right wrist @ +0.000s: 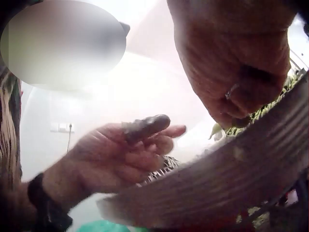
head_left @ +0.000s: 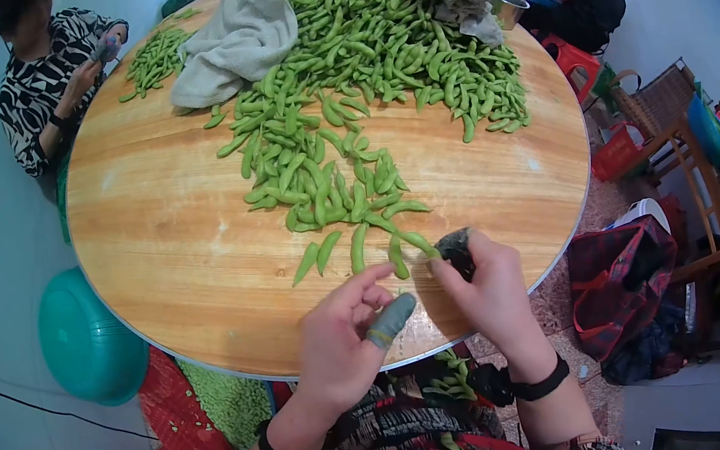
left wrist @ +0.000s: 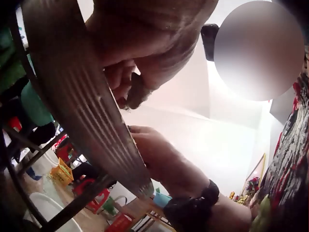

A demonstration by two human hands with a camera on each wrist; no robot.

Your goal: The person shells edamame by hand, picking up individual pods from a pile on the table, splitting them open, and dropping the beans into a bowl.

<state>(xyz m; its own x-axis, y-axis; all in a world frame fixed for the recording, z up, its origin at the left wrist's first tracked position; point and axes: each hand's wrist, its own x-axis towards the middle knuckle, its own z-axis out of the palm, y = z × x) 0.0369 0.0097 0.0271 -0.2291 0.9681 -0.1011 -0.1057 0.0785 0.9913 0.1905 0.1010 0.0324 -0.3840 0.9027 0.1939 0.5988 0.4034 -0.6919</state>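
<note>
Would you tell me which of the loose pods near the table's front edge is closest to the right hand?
The slanting pod farthest right: its lower end meets the right hand, which appears to pinch it; the others lie apart, leftward.

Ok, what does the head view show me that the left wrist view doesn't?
Only the head view shows the tabletop: the heap of green pods, a grey towel at its edge, and the single pod the right hand pinches at the near edge. Only the left wrist view shows the table's underside, a dark frame and a yellow crate below. Both show the right hand, the open left hand and the table's rim.
</note>
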